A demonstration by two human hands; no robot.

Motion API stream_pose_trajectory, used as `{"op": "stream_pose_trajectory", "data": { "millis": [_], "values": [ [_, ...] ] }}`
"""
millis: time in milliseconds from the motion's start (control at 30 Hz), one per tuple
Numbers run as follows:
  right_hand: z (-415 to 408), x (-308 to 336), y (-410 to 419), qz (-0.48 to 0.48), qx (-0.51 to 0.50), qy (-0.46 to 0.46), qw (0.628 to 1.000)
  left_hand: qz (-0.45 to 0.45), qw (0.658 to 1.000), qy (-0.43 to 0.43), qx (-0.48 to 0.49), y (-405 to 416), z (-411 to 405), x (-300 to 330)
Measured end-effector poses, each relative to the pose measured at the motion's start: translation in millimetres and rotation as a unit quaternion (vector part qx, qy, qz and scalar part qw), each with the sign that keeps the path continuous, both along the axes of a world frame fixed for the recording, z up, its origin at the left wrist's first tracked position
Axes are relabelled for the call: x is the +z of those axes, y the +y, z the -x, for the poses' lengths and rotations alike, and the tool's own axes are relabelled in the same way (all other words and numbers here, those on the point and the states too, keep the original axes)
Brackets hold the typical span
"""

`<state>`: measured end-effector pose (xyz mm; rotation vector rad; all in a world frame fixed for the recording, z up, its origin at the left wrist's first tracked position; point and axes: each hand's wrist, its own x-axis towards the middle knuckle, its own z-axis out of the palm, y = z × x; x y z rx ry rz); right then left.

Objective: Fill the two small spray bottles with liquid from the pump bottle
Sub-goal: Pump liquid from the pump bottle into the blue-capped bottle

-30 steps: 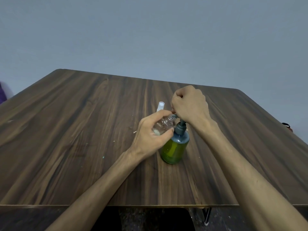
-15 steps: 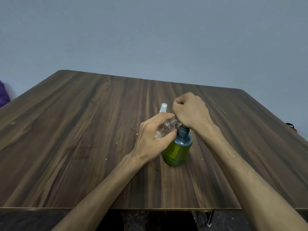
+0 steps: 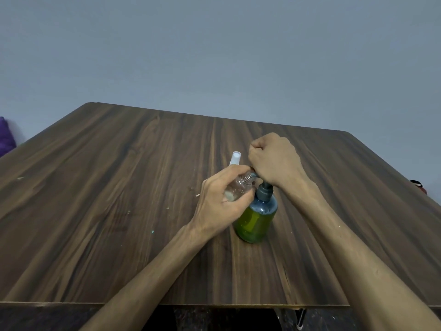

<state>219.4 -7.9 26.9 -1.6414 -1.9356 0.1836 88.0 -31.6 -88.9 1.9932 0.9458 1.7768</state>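
Pump bottle (image 3: 256, 219) stands steady – right hand (image 3: 274, 161) fisted on its head to dispense; left hand (image 3: 220, 204) grips a tilted spray bottle (image 3: 238, 187), neck at the spout.

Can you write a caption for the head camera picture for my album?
Left hand tilts a clear bottle to the green pump bottle; right hand covers the pump.

There is one green pump bottle (image 3: 255, 222) standing on one brown table (image 3: 119, 199). There is one small clear bottle (image 3: 238, 187) with no cap on it. There is one white spray top (image 3: 235, 158) behind it. There are two hands: one left hand (image 3: 222, 204) and one right hand (image 3: 274, 161). One purple thing (image 3: 6, 137) shows at the left edge.
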Motion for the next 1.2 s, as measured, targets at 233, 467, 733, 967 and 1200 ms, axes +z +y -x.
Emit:
{"op": "stream_pose_trajectory", "data": {
  "millis": [233,467,733,967,1200],
  "values": [
    [0.6,3.1,-0.6,-0.007,0.013,-0.001,1.000,0.005,1.000,-0.012,-0.003,1.2,-0.7,-3.2],
    [0.3,2.6,-3.7,-0.006,0.005,-0.014,1.000,0.004,1.000,-0.009,-0.013,2.4,-1.7,-3.2],
    [1.4,0.5,-4.2,-0.024,-0.003,-0.016,1.000,0.010,1.000,-0.006,-0.011,1.5,-0.3,-3.4],
    [1.3,-1.9,-3.1,-0.018,-0.001,-0.015,1.000,0.009,1.000,-0.003,-0.014,1.6,-1.0,-1.9],
    [2.4,-1.9,-2.8,-0.018,-0.001,-0.020,1.000,0.010,1.000,0.000,-0.016,2.2,0.0,-1.9]
  ]
}}
